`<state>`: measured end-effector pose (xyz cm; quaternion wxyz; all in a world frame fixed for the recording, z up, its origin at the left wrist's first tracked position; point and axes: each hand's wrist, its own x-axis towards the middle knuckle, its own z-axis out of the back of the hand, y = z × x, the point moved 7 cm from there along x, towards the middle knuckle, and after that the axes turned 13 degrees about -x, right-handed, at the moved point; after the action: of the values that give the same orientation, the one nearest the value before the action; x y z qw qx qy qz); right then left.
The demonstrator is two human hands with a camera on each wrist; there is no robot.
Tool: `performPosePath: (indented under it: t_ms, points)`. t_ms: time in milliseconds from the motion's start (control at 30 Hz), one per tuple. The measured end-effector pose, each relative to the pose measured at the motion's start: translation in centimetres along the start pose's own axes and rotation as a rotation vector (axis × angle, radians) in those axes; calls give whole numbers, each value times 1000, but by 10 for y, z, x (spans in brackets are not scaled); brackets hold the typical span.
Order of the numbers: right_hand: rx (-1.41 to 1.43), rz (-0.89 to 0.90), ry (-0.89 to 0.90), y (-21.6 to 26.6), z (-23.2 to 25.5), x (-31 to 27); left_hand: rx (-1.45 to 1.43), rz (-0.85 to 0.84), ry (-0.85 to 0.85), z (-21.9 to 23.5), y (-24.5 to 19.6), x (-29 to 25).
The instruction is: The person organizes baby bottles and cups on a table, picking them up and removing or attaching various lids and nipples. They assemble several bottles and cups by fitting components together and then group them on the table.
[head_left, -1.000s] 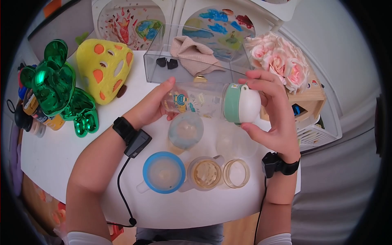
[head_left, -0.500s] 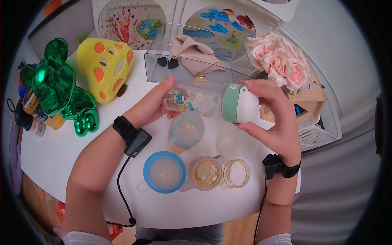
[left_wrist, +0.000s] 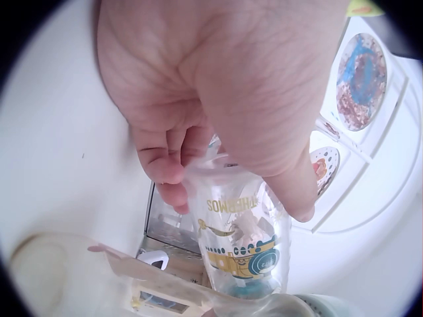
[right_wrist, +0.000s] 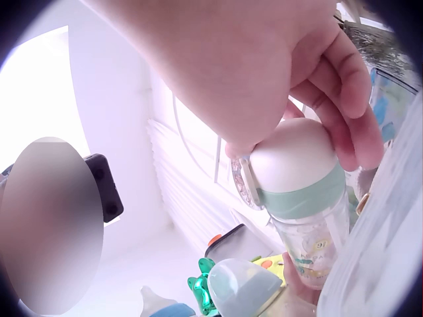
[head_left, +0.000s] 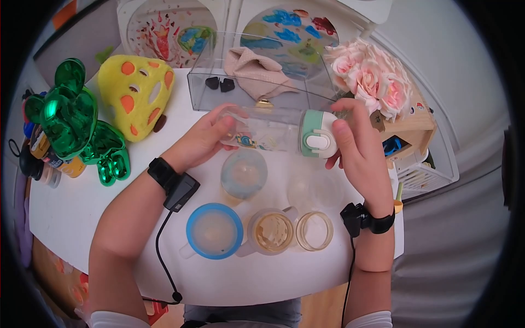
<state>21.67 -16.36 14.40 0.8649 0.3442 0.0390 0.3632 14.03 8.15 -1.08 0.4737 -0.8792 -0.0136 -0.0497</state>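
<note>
A clear water bottle point(head_left: 273, 127) with printed pictures lies sideways in the air between both hands, above the table. My left hand point(head_left: 206, 131) grips its base end, thumb on one side and fingers on the other. At the other end my right hand point(head_left: 358, 150) holds the white and mint-green lid point(right_wrist: 294, 158), with thumb and fingers on opposite sides. A white push button point(head_left: 317, 142) on the lid faces up. In the left wrist view, THERMOS lettering and a yellow-and-blue picture show on the bottle wall point(left_wrist: 241, 231).
Below stand a domed baby bottle point(head_left: 244, 174), a blue-rimmed cup point(head_left: 191, 235), an amber-tinted handled bottle point(head_left: 273, 232), an amber-rimmed jar point(head_left: 314, 230) and a clear dome point(head_left: 314, 188). Behind are a clear box point(head_left: 205, 95), a green bear figure point(head_left: 68, 117), a yellow plush point(head_left: 136, 93) and pink roses point(head_left: 369, 76).
The bottle has rolled about its length, bringing the lid's button into view on top. My right hand has turned with its thumb now higher on the lid. The left hand keeps the base.
</note>
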Motion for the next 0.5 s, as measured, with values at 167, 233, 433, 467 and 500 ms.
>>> performPosePath:
  t_ms: [167,233,433,467,500]
  points:
    - [145,76,7,-5,2,2,-52,15,13,5,2,3]
    - [184,126,31,-5,0,1,-104,27,22,4,2,3]
    - [96,62,49,-11,2,6,-114,42,53,3,2,4]
    - [-93,26,-9,-17,5,8,-114,42,54,1,2,3]
    - [-284,-12,-67,-21,8,9,-91,33,50,-2,3,2]
